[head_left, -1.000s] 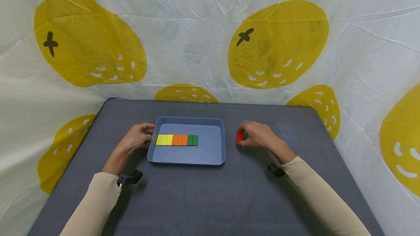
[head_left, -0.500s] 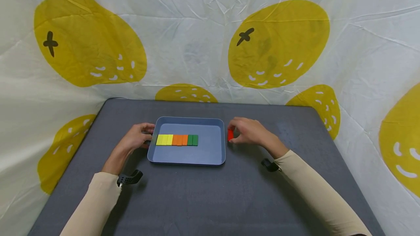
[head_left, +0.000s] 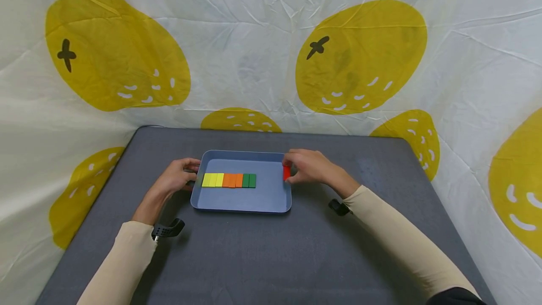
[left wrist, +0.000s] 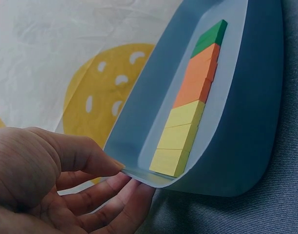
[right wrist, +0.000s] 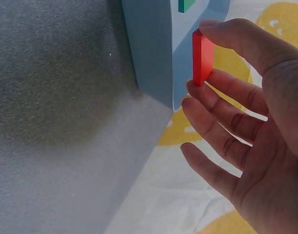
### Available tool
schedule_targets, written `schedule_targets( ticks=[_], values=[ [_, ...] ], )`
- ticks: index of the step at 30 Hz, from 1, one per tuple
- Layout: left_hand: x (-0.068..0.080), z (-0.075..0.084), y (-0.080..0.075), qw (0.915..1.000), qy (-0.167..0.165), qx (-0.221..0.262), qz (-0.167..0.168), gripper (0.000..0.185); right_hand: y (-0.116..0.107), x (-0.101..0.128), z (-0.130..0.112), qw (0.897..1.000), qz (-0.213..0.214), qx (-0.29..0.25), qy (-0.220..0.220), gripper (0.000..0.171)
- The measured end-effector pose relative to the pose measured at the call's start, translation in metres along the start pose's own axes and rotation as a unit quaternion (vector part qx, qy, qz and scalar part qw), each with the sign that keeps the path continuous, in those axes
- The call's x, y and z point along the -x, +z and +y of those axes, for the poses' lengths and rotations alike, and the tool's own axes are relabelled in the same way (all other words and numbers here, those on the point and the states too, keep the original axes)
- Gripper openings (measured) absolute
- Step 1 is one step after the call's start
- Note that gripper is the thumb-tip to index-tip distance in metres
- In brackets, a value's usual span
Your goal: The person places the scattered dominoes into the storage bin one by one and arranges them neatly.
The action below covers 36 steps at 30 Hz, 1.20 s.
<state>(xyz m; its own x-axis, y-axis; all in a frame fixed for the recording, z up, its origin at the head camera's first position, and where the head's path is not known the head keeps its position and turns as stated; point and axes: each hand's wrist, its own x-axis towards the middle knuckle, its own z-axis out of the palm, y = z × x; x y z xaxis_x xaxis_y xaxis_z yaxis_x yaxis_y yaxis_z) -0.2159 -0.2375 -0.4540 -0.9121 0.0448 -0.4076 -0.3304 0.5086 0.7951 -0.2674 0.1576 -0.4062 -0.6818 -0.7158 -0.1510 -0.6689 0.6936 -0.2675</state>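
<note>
Over tray's right rim (head_left: 289, 187), right hand (head_left: 311, 167) pinches red block (head_left: 286, 172) (thumb and fingertips); left hand (head_left: 175, 178) grips left rim

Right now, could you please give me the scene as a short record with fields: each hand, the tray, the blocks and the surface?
left hand: left hand holds the left rim of the blue tray
right hand: right hand pinches a red block at the tray's right rim
tray contents: one touching row, three yellow, three orange, two green blocks, lying flat
row position: left part of the tray
surface: grey table
background: white cloth with yellow fruit prints
</note>
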Motion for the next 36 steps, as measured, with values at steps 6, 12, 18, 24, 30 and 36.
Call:
schedule_targets(
  ticks=[6,12,18,24,30,36],
  values=[
    [0.0,0.001,0.0,1.0,0.0,-0.001,-0.005,0.053,0.001,-0.011,-0.006,1.0,-0.02,0.013,-0.005,0.035],
    [0.002,0.001,0.0,1.0,0.001,-0.002,-0.008,0.054,0.004,-0.021,-0.013,0.999,-0.026,0.037,-0.018,0.036],
    [0.001,-0.001,0.0,1.0,-0.002,-0.002,-0.006,0.054,0.008,-0.032,-0.02,0.998,-0.036,0.054,-0.017,0.036],
    [0.0,-0.002,-0.001,1.0,-0.001,-0.001,-0.007,0.054,0.01,-0.043,-0.027,0.996,-0.055,0.073,-0.017,0.038],
    [0.001,-0.003,-0.001,1.0,0.0,-0.004,-0.005,0.054,0.017,-0.056,-0.034,0.993,-0.075,0.088,-0.011,0.036],
    [0.001,-0.004,0.0,1.0,0.006,-0.002,-0.005,0.054,0.027,-0.066,-0.04,0.991,-0.081,0.109,-0.011,0.036]
  ],
)
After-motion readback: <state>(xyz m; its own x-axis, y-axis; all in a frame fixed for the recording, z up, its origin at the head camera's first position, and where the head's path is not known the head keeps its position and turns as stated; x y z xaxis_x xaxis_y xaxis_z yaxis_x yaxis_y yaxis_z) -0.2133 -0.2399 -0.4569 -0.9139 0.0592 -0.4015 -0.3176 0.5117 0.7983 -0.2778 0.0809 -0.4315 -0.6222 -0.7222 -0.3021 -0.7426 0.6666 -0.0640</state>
